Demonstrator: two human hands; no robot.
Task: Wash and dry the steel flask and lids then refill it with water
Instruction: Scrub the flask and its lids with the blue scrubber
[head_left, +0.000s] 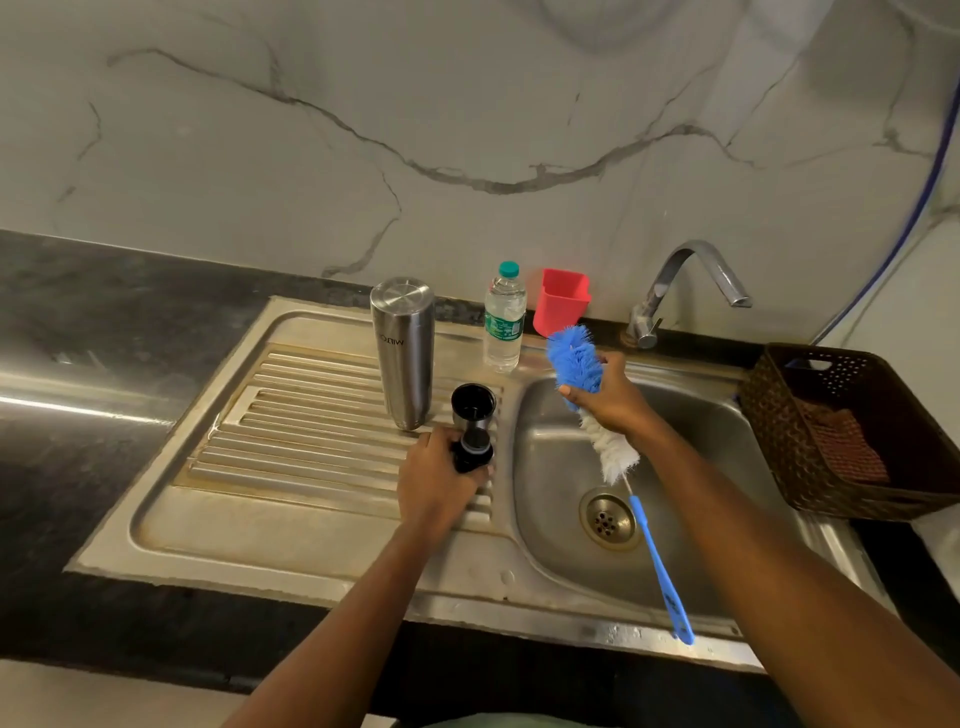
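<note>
The steel flask (403, 353) stands upside down on the ribbed drainboard (311, 415), its logo inverted. Just right of it a steel cup lid (473, 406) sits with its dark open side up. My left hand (436, 483) grips a black stopper lid (471, 453) right in front of that cup, at the drainboard's right end. My right hand (610, 395) holds a blue and white bottle brush (575, 361) by its bristle head over the sink basin (691, 431). The brush's blue handle points down toward the sink's near rim.
A small plastic water bottle (504, 319) and a red plastic holder (561, 301) stand at the sink's back edge. The tap (685, 286) curves over the basin. A brown woven basket (852, 431) with a cloth sits to the right. Dark countertop lies left.
</note>
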